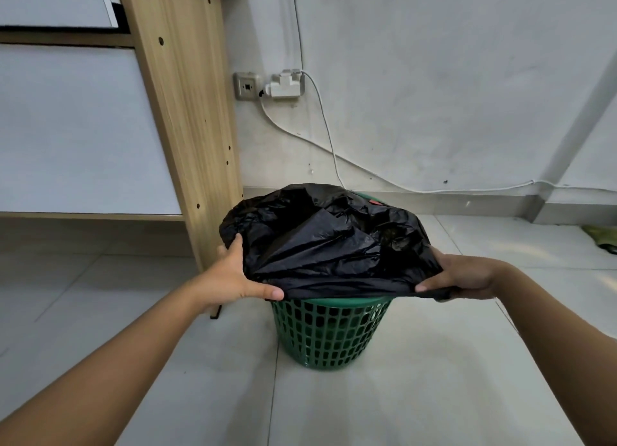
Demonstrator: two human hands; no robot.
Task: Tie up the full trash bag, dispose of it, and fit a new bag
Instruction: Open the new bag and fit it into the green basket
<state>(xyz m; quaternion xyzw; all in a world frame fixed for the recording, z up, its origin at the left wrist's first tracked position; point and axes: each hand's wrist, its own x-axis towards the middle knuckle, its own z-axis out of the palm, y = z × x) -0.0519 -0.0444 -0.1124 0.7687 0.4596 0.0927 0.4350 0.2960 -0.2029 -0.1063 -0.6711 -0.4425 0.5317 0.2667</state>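
Note:
A black plastic trash bag [329,242] lies spread and crumpled over the top of a green lattice-sided bin [329,332] that stands on the tiled floor. My left hand [238,273] grips the bag's near left edge, thumb on top. My right hand [462,275] pinches the near right edge, and the plastic is pulled taut between the two hands just above the bin's front rim. A bit of the green rim and something red [377,201] show at the back. What is inside the bin is hidden.
A wooden desk leg [187,118] with white drawer fronts stands close on the left of the bin. On the wall behind are a socket with an adapter [285,85] and white cables [325,125] trailing down. A green object [602,237] lies at the far right.

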